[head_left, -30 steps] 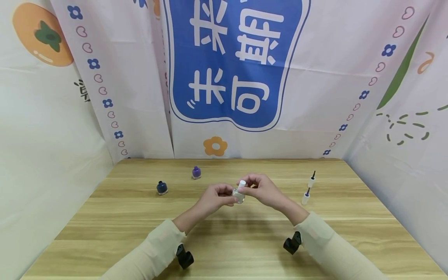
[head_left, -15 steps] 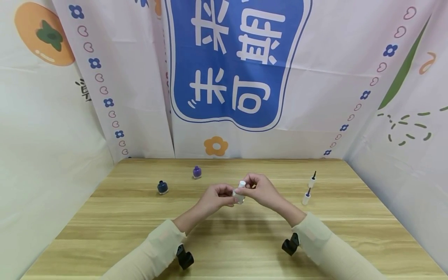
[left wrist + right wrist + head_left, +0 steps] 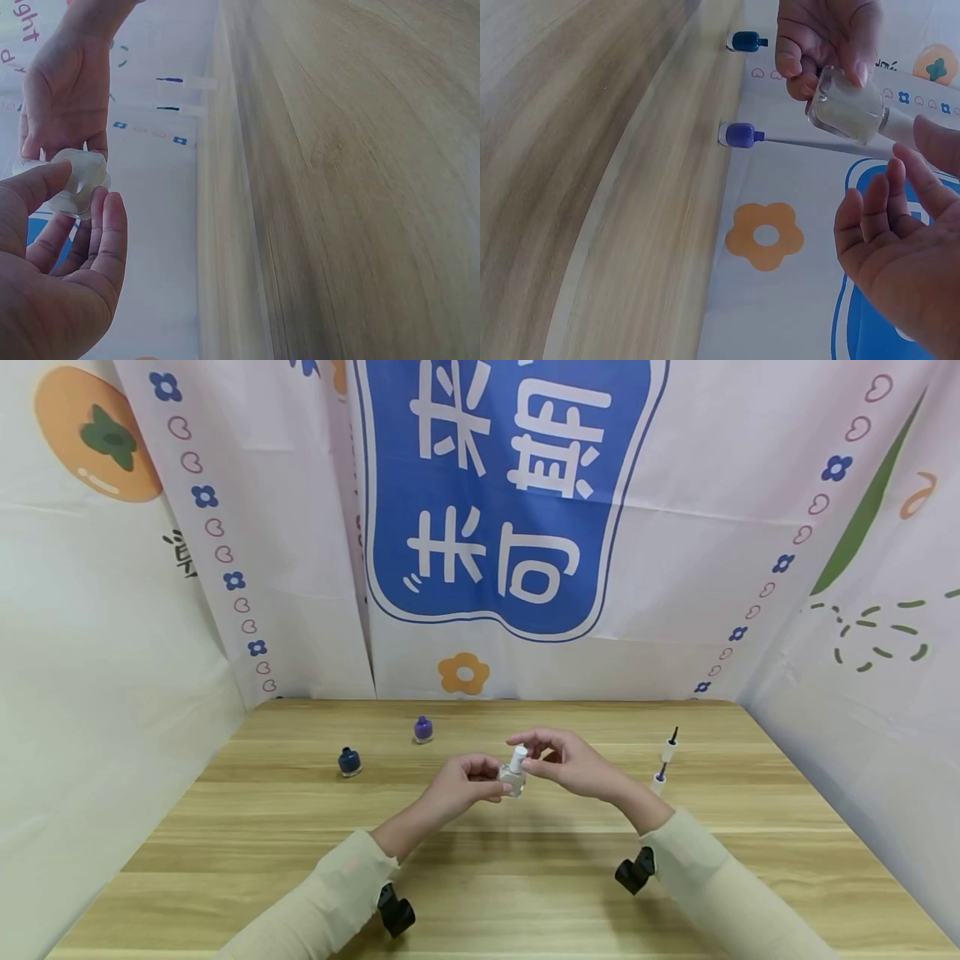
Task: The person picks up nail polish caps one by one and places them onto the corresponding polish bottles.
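A clear glass nail polish bottle [image 3: 512,781] with pale contents and a white cap [image 3: 518,758] is held up over the table, tilted. My left hand [image 3: 467,783] grips the glass body, thumb on the near side and fingers behind. At the cap is my right hand [image 3: 572,764], its thumb [image 3: 936,142] on one side and the index fingertip on the other; the remaining fingers are spread away. The cap sits at the bottle's neck in the right wrist view.
A dark blue polish bottle [image 3: 349,762] and a purple one [image 3: 423,730] stand uncapped at the back left. Two white caps with brushes upward, one dark [image 3: 670,748] and one purple [image 3: 659,783], stand on the right of the wooden table [image 3: 480,893]. A printed curtain hangs behind.
My right thumb has slid from across the cap to its right side, and the right fingers have spread and the wrist shifted right. The left hand keeps its hold, almost still.
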`<action>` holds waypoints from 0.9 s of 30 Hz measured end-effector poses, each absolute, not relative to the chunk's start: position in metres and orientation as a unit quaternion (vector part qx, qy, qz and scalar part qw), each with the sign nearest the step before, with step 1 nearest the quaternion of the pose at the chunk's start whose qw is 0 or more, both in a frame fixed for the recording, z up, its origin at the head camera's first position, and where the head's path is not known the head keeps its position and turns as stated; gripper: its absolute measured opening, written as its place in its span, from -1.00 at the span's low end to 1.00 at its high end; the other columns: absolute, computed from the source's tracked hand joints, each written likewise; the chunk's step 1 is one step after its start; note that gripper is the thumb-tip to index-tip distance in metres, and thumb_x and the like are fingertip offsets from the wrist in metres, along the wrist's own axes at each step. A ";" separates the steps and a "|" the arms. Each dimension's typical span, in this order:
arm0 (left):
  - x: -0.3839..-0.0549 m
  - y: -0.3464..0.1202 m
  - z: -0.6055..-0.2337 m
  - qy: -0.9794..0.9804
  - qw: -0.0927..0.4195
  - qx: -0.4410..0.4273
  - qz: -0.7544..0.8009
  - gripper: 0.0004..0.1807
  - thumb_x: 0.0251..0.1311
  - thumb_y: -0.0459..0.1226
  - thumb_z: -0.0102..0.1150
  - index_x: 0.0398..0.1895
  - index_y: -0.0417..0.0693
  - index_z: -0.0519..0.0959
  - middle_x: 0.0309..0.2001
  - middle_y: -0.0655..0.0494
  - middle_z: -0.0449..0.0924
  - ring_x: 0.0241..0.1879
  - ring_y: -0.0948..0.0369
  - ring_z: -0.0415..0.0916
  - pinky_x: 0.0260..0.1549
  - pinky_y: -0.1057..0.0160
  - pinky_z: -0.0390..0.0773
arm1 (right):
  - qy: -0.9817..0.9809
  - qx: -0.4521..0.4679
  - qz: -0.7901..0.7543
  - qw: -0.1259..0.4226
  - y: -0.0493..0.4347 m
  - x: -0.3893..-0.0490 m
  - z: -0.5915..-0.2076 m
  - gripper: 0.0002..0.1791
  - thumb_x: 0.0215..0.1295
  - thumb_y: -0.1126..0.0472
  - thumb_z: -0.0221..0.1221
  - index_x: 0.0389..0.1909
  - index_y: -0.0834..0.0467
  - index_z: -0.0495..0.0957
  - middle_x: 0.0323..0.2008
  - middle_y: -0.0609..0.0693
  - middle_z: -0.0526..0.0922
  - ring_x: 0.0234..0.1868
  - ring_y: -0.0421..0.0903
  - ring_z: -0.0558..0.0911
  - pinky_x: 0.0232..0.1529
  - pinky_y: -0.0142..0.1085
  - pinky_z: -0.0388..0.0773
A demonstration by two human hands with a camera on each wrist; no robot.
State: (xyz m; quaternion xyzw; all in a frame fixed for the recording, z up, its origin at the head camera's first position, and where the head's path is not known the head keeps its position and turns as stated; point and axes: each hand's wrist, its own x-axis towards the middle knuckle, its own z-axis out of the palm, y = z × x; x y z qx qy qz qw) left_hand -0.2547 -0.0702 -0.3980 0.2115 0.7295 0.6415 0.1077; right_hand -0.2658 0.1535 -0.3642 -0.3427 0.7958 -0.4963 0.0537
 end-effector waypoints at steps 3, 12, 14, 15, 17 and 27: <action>-0.255 -0.070 -0.398 0.730 0.110 0.212 0.640 -0.72 0.18 -0.40 0.31 -0.09 -0.39 0.58 -0.27 -0.05 0.62 -0.30 0.17 0.59 -0.18 0.07 0.67 | 0.789 -0.356 -0.496 0.068 0.155 -0.265 -0.363 -0.63 0.42 0.28 0.12 0.21 0.22 0.48 -0.17 0.08 0.55 -0.20 0.02 0.50 -0.31 -0.25 0.55; -0.257 -0.070 -0.400 0.726 0.115 0.216 0.643 -0.73 0.18 -0.41 0.30 -0.10 -0.41 0.57 -0.26 -0.07 0.61 -0.29 0.15 0.59 -0.21 0.16 0.67 | 0.783 -0.341 -0.513 0.092 0.151 -0.265 -0.365 -0.67 0.45 0.26 0.08 0.16 0.27 0.51 -0.17 0.09 0.57 -0.24 0.02 0.50 -0.29 -0.28 0.53; -0.257 -0.070 -0.400 0.726 0.115 0.216 0.643 -0.74 0.18 -0.42 0.30 -0.10 -0.41 0.57 -0.27 -0.06 0.61 -0.29 0.16 0.59 -0.22 0.17 0.67 | 0.783 -0.336 -0.516 0.087 0.150 -0.265 -0.366 -0.69 0.45 0.26 0.09 0.12 0.28 0.53 -0.19 0.09 0.58 -0.23 0.03 0.49 -0.30 -0.29 0.50; -0.257 -0.070 -0.400 0.726 0.115 0.216 0.643 -0.74 0.18 -0.42 0.30 -0.10 -0.41 0.57 -0.27 -0.06 0.61 -0.29 0.16 0.59 -0.22 0.17 0.67 | 0.785 -0.333 -0.516 0.084 0.150 -0.265 -0.366 -0.70 0.44 0.25 0.10 0.10 0.28 0.54 -0.20 0.09 0.58 -0.23 0.03 0.49 -0.32 -0.29 0.49; -0.257 -0.069 -0.400 0.726 0.114 0.215 0.643 -0.74 0.18 -0.41 0.30 -0.10 -0.41 0.57 -0.27 -0.06 0.61 -0.30 0.17 0.59 -0.22 0.18 0.67 | 0.789 -0.323 -0.517 0.078 0.149 -0.266 -0.367 -0.73 0.43 0.25 0.12 0.06 0.26 0.56 -0.21 0.08 0.58 -0.23 0.03 0.49 -0.33 -0.29 0.48; -0.256 -0.068 -0.400 0.726 0.112 0.216 0.644 -0.74 0.18 -0.42 0.30 -0.10 -0.40 0.58 -0.28 -0.04 0.62 -0.31 0.18 0.58 -0.19 0.09 0.67 | 0.798 -0.284 -0.529 0.055 0.144 -0.265 -0.371 -0.84 0.33 0.21 0.24 -0.20 0.23 0.56 -0.32 0.03 0.56 -0.29 -0.02 0.49 -0.36 -0.30 0.49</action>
